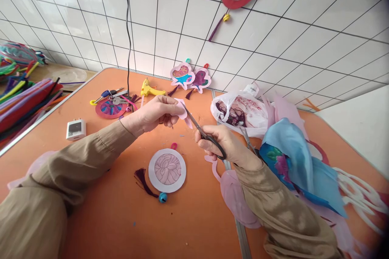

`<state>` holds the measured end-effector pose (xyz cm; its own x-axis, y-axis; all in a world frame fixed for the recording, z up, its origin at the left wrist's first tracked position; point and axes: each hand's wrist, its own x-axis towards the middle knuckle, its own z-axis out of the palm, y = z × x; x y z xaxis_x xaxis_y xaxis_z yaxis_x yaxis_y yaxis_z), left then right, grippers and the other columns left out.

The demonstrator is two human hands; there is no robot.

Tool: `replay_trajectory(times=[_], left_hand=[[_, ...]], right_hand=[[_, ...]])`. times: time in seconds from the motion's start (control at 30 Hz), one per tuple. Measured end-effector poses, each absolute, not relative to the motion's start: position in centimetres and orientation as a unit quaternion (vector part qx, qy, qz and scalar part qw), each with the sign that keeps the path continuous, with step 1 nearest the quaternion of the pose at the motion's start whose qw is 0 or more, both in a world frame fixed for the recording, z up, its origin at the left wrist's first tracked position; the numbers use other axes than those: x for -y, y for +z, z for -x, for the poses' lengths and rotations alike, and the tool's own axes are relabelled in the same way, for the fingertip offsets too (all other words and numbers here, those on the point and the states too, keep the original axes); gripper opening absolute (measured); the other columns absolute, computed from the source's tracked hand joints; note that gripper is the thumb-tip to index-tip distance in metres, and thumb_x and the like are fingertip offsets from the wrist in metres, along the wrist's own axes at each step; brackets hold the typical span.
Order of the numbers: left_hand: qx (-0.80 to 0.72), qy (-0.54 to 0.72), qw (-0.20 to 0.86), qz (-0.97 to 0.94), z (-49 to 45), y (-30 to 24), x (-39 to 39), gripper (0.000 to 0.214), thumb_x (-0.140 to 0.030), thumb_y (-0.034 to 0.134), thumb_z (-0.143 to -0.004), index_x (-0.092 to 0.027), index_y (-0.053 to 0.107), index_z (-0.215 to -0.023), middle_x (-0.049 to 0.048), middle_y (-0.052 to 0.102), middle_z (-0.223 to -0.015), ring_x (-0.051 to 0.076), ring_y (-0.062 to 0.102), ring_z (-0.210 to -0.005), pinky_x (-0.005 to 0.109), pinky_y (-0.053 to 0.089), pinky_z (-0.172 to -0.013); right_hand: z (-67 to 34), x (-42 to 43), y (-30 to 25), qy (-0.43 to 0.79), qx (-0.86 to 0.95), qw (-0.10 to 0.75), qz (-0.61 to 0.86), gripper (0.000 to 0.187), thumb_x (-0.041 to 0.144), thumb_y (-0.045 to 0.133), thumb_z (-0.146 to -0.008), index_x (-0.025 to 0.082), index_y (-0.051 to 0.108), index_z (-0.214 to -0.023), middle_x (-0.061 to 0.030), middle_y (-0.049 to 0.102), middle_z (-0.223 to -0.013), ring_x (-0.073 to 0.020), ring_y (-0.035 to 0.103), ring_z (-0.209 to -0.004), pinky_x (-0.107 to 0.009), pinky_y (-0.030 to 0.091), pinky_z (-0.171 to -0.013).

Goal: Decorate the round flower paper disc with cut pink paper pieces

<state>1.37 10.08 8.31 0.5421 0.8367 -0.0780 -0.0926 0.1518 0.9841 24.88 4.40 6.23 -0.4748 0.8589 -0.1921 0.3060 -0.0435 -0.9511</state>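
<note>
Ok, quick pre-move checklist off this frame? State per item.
1. Pink paper secured: ok, pinched between the left hand's thumb and fingers.
2. Scissors gripped: ok, the right hand holds them by the black handles.
3. Blades at the paper: ok, the tips are at its edge.
4. Left thumb well clear of the blades: not ok, I'd say; it looks very near the tips.
5. Blade opening: cannot tell, too small to judge.
6. Round white pendant out of the way: ok, it lies on the orange table, apart from both hands.
</note>
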Motion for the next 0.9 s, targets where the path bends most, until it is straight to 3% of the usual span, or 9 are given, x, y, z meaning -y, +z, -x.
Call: replay_trajectory(times=[0.5,0.6,0.7,0.8,0.9], left_hand=[[-0.346,0.358,0.674,-0.546,-1.2,8.8,-10.2,0.021,-0.021,0.072,-0.073,-0.014,0.066,-0.055,0.0031,0.06,-0.052,0.007,0.046,-0.045,0.02,0.032,-0.041],[-0.336,0.349,0.673,-0.558,-1.4,8.5,-10.2,0.024,-0.021,0.071,-0.074,-0.015,0.064,-0.053,0.0017,0.057,-0.05,0.007,0.046,-0.045,0.02,0.031,-0.042],[-0.329,0.305,0.667,-0.594,-1.9,8.2,-9.6,0.022,-0.021,0.071,-0.075,-0.014,0.067,-0.054,0.0023,0.059,-0.051,0.007,0.047,-0.044,0.021,0.034,-0.043],[-0.331,0.254,0.659,-0.626,-2.4,8.0,-8.7,0.021,-0.023,0.07,-0.078,-0.014,0.071,-0.059,0.0,0.057,-0.048,0.006,0.046,-0.043,0.02,0.037,-0.044],[-0.319,0.208,0.639,-0.668,-2.6,8.0,-8.1,0.025,-0.029,0.069,-0.084,-0.015,0.074,-0.064,-0.0002,0.059,-0.051,0.006,0.048,-0.046,0.018,0.04,-0.047]], right_hand=[[-26.8,-5.2,7.7,0.603,0.624,0.188,0.461,0.031,0.037,0.083,-0.067,0.018,0.061,-0.078,0.0055,0.053,-0.053,-0.0094,0.052,-0.039,-0.021,0.043,-0.038],[-26.8,-5.4,7.7,0.528,0.63,0.32,0.471,0.029,0.036,0.081,-0.071,0.02,0.062,-0.084,0.0055,0.057,-0.057,-0.0115,0.057,-0.044,-0.024,0.049,-0.042],[-25.4,-5.1,7.2,0.364,0.643,0.465,0.487,0.033,0.033,0.085,-0.071,0.024,0.062,-0.092,0.0022,0.065,-0.072,-0.0176,0.07,-0.066,-0.029,0.058,-0.059],[-23.5,-4.3,6.6,0.351,0.676,0.467,0.45,0.038,0.032,0.086,-0.071,0.026,0.063,-0.102,-0.0011,0.072,-0.086,-0.0225,0.074,-0.089,-0.04,0.06,-0.086],[-22.3,-3.7,6.2,0.378,0.665,0.477,0.433,0.037,0.031,0.084,-0.072,0.026,0.063,-0.102,-0.0007,0.072,-0.086,-0.0212,0.073,-0.087,-0.039,0.06,-0.085]])
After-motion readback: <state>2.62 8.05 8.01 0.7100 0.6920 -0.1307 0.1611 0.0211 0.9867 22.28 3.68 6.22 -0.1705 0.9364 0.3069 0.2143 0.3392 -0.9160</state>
